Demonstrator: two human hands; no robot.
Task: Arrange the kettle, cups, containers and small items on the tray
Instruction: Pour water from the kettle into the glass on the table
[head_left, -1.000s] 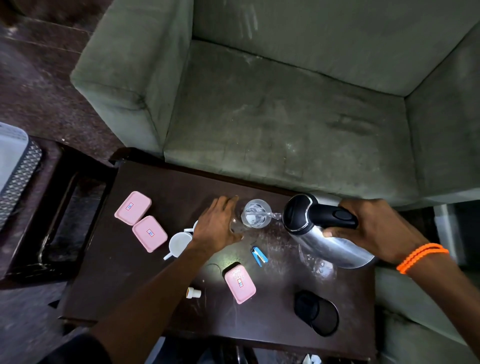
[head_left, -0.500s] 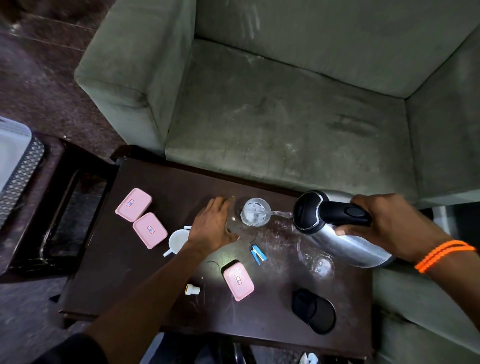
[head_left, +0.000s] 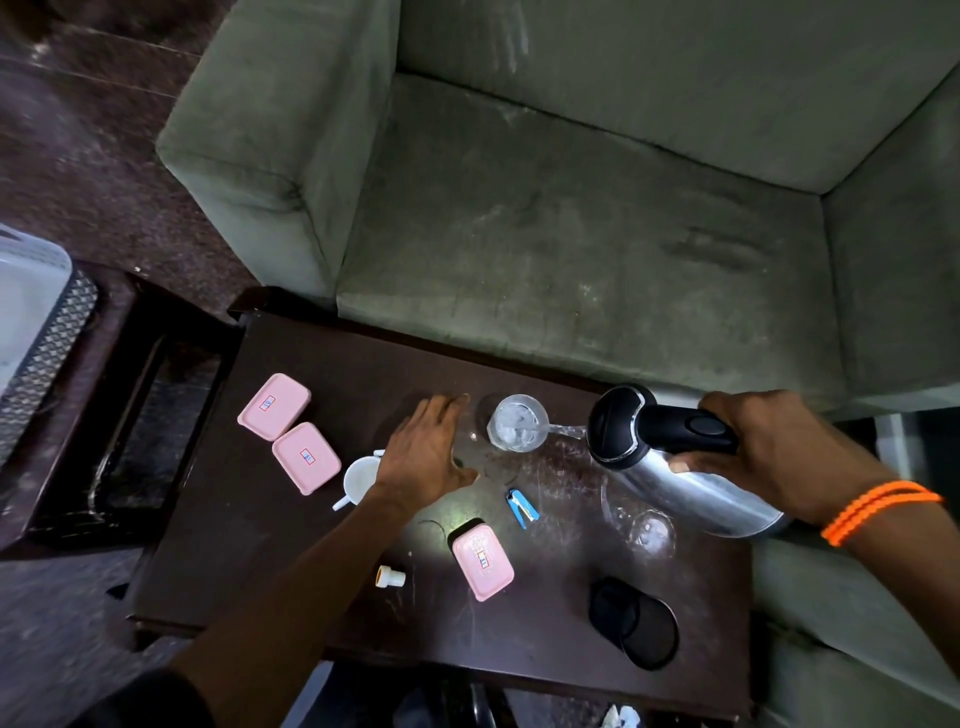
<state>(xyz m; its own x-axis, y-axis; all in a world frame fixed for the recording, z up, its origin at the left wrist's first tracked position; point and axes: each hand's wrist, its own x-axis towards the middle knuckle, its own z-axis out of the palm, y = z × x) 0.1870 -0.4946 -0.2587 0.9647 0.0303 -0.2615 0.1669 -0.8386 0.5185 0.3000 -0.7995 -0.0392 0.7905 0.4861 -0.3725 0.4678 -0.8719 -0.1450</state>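
My right hand (head_left: 763, 447) grips the black handle of a steel kettle (head_left: 670, 467), tilted left so that a thin stream of water runs from its spout into a clear glass (head_left: 517, 428). Beside that glass, on its left, my left hand (head_left: 423, 452) lies flat on the dark table (head_left: 234, 545) with fingers spread and nothing in it. A white cup (head_left: 361, 479) sits by my left wrist. Two pink lidded containers (head_left: 274, 407) (head_left: 306, 457) lie at the left. A third pink container (head_left: 483, 562) lies near the front. A second clear glass (head_left: 644, 525) sits partly under the kettle.
A small blue item (head_left: 522, 508) and a small white cap (head_left: 390, 578) lie mid-table. A black round object (head_left: 634, 621) sits at the front right. A green sofa (head_left: 571, 234) stands behind. To the left are a dark tray (head_left: 130, 415) and a grey basket (head_left: 31, 332).
The kettle has drawn back slightly to the right from the glass while still tilted and pouring. My left hand has stayed beside the glass.
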